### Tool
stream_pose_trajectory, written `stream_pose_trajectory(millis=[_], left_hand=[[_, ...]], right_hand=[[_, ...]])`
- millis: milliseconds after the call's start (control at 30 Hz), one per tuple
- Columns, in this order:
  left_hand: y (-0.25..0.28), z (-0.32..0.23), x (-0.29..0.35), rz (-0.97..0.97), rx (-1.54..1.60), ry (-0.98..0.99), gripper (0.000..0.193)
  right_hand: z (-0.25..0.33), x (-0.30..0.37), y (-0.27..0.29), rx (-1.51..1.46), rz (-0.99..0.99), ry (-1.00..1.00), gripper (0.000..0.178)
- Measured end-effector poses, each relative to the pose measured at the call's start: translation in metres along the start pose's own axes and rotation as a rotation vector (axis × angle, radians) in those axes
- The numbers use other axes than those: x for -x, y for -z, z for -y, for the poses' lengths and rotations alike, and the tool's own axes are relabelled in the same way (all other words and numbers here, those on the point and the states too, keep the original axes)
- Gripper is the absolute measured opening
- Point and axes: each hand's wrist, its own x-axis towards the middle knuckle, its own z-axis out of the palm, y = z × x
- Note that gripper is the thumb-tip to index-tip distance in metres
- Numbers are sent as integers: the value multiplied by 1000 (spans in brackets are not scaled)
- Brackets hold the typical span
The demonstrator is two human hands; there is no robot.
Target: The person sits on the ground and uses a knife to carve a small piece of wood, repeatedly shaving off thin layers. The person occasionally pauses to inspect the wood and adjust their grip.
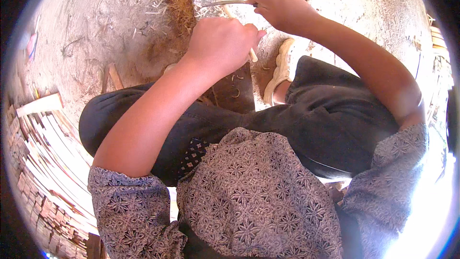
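Note:
My left hand is closed in a fist around a thin, pale wooden stick. One end of the stick pokes out below the fingers toward me, and a short piece of it shows above the knuckles; the fist hides the middle. Up and to the right, my right hand grips a knife by its handle, which the fingers mostly cover. The slim, slightly curved knife blade points left, passing just beyond my left fist near the stick's far part. Whether blade and stick touch, I cannot tell.
Wood shavings lie heaped on the ground beyond my left hand. A dark board sits between my legs, beside a cream clog on my foot. Stacked wooden strips fill the left side. Glare washes out the lower right.

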Motion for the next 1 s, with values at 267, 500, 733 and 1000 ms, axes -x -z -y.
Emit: stream_pose_trajectory(millis=[267, 500, 733, 1000], left_hand=[[-1, -1, -10, -31, -45, -25, 37], [-4, 0, -11, 42, -2, -27, 42], [-12, 2, -11, 52, -51, -87, 39], [-12, -2, -16, 98, -72, -63, 40]], right_hand=[[-23, -11, -11, -59, -52, -28, 24], [-41, -20, -19, -58, -116, 107, 22], [-25, 15, 8, -200, -48, 9, 24], [-41, -26, -3, -74, 9, 6, 26]])
